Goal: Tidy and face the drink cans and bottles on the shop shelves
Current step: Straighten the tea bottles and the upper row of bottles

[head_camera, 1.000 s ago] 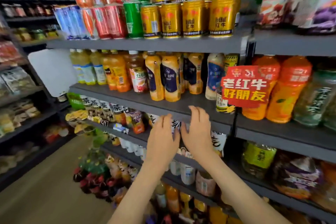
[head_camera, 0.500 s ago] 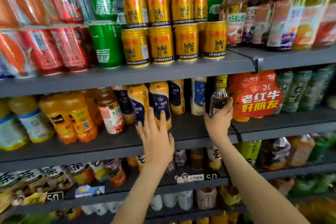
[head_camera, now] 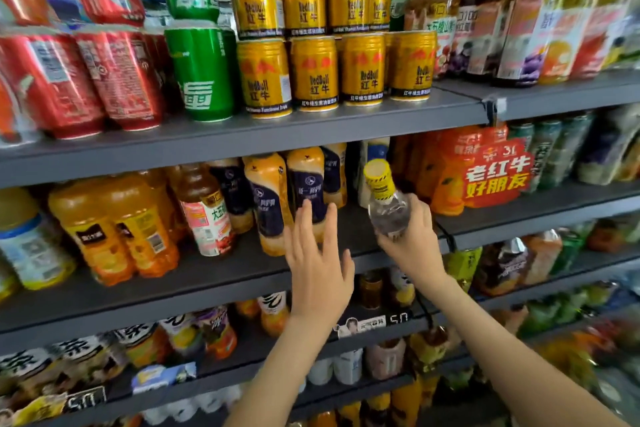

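Gripping a clear yellow-capped bottle [head_camera: 389, 208] tilted left in your right hand [head_camera: 410, 243], you held your left hand [head_camera: 317, 260] open, fingers straight, before the orange bottles [head_camera: 287, 198].

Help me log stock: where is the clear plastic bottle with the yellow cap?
Head view, right of centre: the clear plastic bottle with the yellow cap is held in the right hand, between the orange-and-navy bottles and the red sign.

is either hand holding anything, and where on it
The right hand grips the clear yellow-capped bottle round its lower body. The left hand is open and holds nothing.
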`<state>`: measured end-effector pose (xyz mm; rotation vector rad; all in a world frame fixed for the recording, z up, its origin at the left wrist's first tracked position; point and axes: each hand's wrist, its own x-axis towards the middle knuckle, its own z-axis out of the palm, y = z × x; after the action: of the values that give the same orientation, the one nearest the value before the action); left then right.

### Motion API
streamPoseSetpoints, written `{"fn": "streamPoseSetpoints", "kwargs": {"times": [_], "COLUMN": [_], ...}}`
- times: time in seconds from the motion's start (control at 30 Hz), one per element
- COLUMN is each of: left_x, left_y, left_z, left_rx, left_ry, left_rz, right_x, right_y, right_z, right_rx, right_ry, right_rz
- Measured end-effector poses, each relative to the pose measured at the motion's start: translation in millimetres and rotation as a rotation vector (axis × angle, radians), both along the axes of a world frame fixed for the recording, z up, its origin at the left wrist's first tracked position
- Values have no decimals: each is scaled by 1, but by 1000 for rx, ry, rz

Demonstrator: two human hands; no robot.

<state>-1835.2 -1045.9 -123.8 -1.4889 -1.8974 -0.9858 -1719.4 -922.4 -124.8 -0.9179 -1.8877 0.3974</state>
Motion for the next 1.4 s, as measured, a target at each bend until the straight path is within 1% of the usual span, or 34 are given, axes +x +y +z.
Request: {"fn": "streamPoseSetpoints", "kwargs": {"times": [0.1,0.23,0.33,0.43,0.57,0.7,0.8,0.93,1.0,1.1,1.2,1.27,1.4], "left_x": [11,36,68,107,173,247,290,322,329,334,332,329,323], "left_y": [-11,-11,0,22,69,125,163,207,231,271,308,331,369], "left_z": [18,65,98,119,139,158,165,167,170,178,188,194,211], "left_rx": [93,196,225,249,264,285,244,168,141,144,176,190,190], "left_ry": [35,75,123,164,167,148,144,130,166,170,176,187,182], "left_rz": [-85,-184,-211,-239,-216,-218,-175,-107,-74,-38,-7,24,103], "right_x": [12,41,80,132,224,316,369,417,429,433,423,408,362], "right_y": [-31,-54,-49,-29,10,54,92,143,167,203,238,267,323], "right_z": [26,95,132,152,171,182,183,182,181,185,197,207,226], "right_rx": [108,150,225,228,249,284,234,143,87,49,40,32,7], "right_ry": [46,172,210,239,189,169,205,260,317,387,387,362,219], "right_rz": [137,243,204,151,13,-49,-63,-76,-76,-61,-10,17,37]}}
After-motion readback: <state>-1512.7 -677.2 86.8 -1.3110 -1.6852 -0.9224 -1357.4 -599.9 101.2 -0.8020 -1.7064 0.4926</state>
